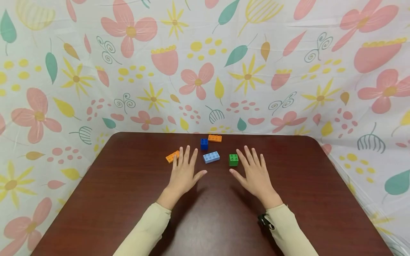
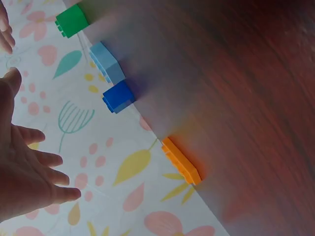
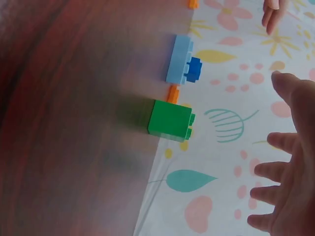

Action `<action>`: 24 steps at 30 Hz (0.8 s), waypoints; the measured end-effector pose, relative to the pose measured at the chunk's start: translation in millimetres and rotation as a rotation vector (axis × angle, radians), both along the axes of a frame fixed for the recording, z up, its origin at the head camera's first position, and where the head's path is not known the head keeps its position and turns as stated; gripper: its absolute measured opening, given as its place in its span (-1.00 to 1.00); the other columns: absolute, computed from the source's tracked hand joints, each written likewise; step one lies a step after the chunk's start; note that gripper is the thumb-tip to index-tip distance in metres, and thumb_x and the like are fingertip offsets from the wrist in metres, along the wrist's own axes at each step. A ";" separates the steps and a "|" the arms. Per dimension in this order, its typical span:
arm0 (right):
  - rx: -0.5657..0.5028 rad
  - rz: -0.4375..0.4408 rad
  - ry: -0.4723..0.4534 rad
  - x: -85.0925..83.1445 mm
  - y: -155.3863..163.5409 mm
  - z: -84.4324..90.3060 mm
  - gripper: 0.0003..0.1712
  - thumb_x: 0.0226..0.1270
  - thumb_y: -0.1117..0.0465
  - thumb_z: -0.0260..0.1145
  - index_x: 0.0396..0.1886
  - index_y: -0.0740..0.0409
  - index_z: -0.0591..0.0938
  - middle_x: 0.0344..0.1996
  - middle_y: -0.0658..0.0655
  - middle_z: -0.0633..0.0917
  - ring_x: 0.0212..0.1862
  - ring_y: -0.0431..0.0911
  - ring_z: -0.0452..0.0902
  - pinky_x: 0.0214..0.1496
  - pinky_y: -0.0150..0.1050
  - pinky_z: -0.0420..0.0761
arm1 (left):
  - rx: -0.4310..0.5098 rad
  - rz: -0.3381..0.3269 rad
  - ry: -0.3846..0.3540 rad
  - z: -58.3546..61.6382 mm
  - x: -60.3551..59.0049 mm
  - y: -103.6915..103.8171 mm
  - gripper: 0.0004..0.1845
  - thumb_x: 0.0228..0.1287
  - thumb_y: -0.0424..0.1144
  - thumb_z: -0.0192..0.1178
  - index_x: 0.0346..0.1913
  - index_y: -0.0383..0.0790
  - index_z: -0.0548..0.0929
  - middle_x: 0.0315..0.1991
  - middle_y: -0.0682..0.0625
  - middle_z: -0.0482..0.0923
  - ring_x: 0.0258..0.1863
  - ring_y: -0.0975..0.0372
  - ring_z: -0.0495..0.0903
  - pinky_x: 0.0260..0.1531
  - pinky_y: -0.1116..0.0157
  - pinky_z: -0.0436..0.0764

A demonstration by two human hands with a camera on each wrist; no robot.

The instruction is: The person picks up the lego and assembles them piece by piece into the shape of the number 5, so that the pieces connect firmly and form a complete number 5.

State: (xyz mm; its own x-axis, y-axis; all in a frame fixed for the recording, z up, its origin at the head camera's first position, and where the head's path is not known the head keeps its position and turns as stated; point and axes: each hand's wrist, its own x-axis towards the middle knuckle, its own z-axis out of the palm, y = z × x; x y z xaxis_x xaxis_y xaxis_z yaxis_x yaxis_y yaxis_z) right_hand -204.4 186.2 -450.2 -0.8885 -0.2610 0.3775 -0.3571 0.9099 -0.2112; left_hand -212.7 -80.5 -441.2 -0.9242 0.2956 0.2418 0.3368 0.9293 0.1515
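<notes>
Both hands lie palm down with fingers spread on a dark wooden table (image 1: 128, 199). My left hand (image 1: 185, 171) is next to a flat orange brick (image 1: 172, 156), which touches its little-finger side. A light blue brick (image 1: 211, 157) lies between the hands. My right hand (image 1: 255, 174) has a green brick (image 1: 233, 160) just left of its index finger. Behind them stand a dark blue brick (image 1: 204, 144) and a second orange brick (image 1: 215, 138). The left wrist view shows the left hand (image 2: 24, 172), the green brick (image 2: 72, 20), the light blue brick (image 2: 108, 62), the dark blue brick (image 2: 118, 97) and an orange brick (image 2: 181, 161). The right wrist view shows the right hand (image 3: 290, 162) beside the green brick (image 3: 170, 120). Neither hand holds anything.
A flowered cloth (image 1: 205, 71) hangs behind the table and drapes down both sides. The table's far edge runs just behind the bricks. Cream sleeves (image 1: 144, 231) cover both forearms, and a dark strap (image 1: 264, 221) sits at the right wrist.
</notes>
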 end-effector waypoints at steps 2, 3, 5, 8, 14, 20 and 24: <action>0.000 0.010 0.024 -3.3 0.0 -0.1 -0.12 0.29 -0.24 0.20 0.48 0.07 0.21 0.46 0.29 0.15 0.47 0.25 -0.07 0.42 0.25 -0.11 | -0.004 -0.001 -0.006 0.8 -2.0 -1.9 -0.12 0.33 0.29 -0.02 0.53 -0.14 0.02 0.51 -0.26 -0.12 0.48 -0.15 -0.22 0.38 -0.15 -0.04; -0.001 0.014 0.032 -4.9 -0.1 0.1 -0.13 0.30 -0.23 0.21 0.47 0.08 0.22 0.45 0.29 0.16 0.47 0.25 -0.06 0.42 0.24 -0.09 | -0.006 -0.003 -0.003 1.2 -3.0 -3.0 -0.14 0.34 0.28 -0.02 0.52 -0.14 0.03 0.51 -0.26 -0.11 0.48 -0.15 -0.20 0.37 -0.15 -0.01; -0.001 0.019 0.046 -7.8 -0.4 0.6 -0.15 0.30 -0.20 0.22 0.46 0.09 0.24 0.44 0.29 0.18 0.46 0.24 -0.03 0.42 0.23 -0.06 | 0.004 -0.007 0.003 2.0 -5.3 -5.3 -0.17 0.36 0.24 -0.01 0.52 -0.16 0.05 0.50 -0.27 -0.08 0.48 -0.14 -0.18 0.37 -0.13 0.00; -0.013 0.028 0.046 -11.1 -0.7 2.0 -0.16 0.31 -0.16 0.23 0.46 0.11 0.24 0.44 0.29 0.19 0.46 0.22 -0.02 0.43 0.22 -0.05 | 0.019 -0.007 0.014 2.5 -9.1 -9.7 -0.21 0.39 0.18 0.02 0.50 -0.19 0.10 0.48 -0.28 -0.02 0.48 -0.13 -0.13 0.38 -0.11 0.03; -0.026 0.044 0.031 -17.6 -0.2 0.9 -0.19 0.36 -0.11 0.21 0.47 0.14 0.21 0.44 0.30 0.19 0.46 0.22 -0.01 0.41 0.22 0.02 | 0.058 0.006 0.007 1.4 -16.9 -19.0 -0.25 0.41 0.09 0.05 0.49 -0.23 0.11 0.45 -0.30 0.07 0.47 -0.11 -0.06 0.37 -0.07 0.07; -0.056 0.055 0.022 -22.5 0.6 -0.9 -0.22 0.37 -0.08 0.21 0.45 0.17 0.24 0.41 0.32 0.23 0.43 0.25 0.05 0.39 0.22 0.07 | 0.106 0.011 0.020 -0.2 -24.5 -27.3 -0.25 0.37 -0.02 0.16 0.46 -0.29 0.15 0.39 -0.34 0.17 0.42 -0.14 0.09 0.31 -0.09 0.21; -0.072 0.059 0.012 -26.4 1.1 -1.8 -0.23 0.37 -0.06 0.21 0.45 0.18 0.24 0.40 0.33 0.24 0.42 0.27 0.05 0.37 0.24 0.11 | 0.133 0.016 0.027 -1.9 -29.0 -33.2 -0.23 0.31 -0.08 0.25 0.44 -0.34 0.17 0.35 -0.36 0.22 0.38 -0.17 0.18 0.27 -0.09 0.28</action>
